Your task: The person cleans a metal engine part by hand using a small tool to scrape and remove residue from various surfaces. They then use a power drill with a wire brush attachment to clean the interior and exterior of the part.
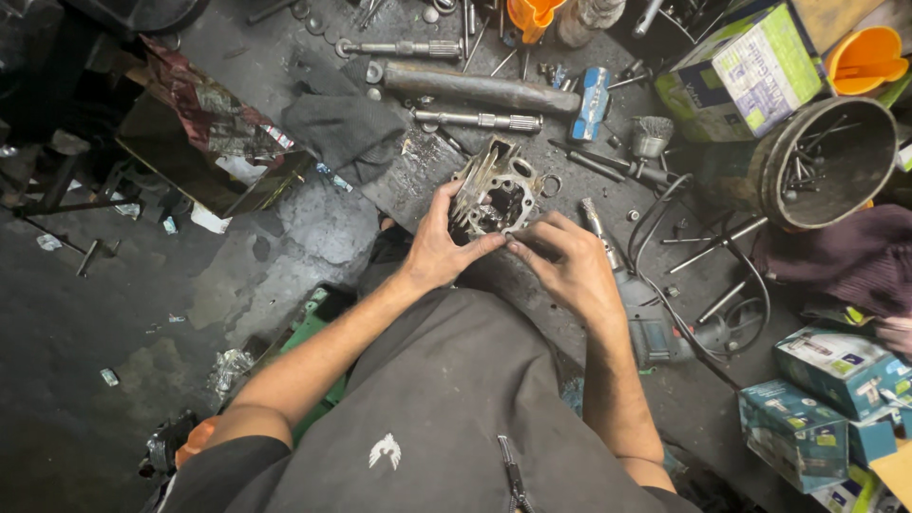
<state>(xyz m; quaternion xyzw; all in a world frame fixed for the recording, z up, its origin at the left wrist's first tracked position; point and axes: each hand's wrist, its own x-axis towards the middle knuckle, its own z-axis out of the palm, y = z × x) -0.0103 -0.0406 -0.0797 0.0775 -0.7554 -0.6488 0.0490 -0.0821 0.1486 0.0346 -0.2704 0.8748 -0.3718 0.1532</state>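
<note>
Grey cast-metal engine part (496,195), finned and pierced with round ports, sits on the dark, oil-stained work surface (323,228) right in front of you, and it is the landmark for everything else. Your left hand (439,249) grips its near-left side, thumb up along the edge, fingers (480,247) closed on the casting's lower rim. Your right hand (570,266) comes in from the near-right, its fingertips pinched narrow against the same lower rim; whether they hold some small piece you cannot tell from this view.

Watch the footing first. The casting appears to rest tilted on a greasy patch, so a hard push from either hand could make it slide away from you toward the long steel shafts (475,90) lying just beyond it. Oily fingers would slip for the same reason, and the fin edges look sharp enough to cut.

Just right of the casting lies a grey electric drill (638,304) with its black cable (698,323) looping close to your right wrist; a snagged cable could drag the tool. A wire cup brush (652,135) stands beyond and right, near a rusty round metal tin of bolts (828,161). Anything small dropped among the loose bolts and sockets around the casting would be hard to find again.
</note>
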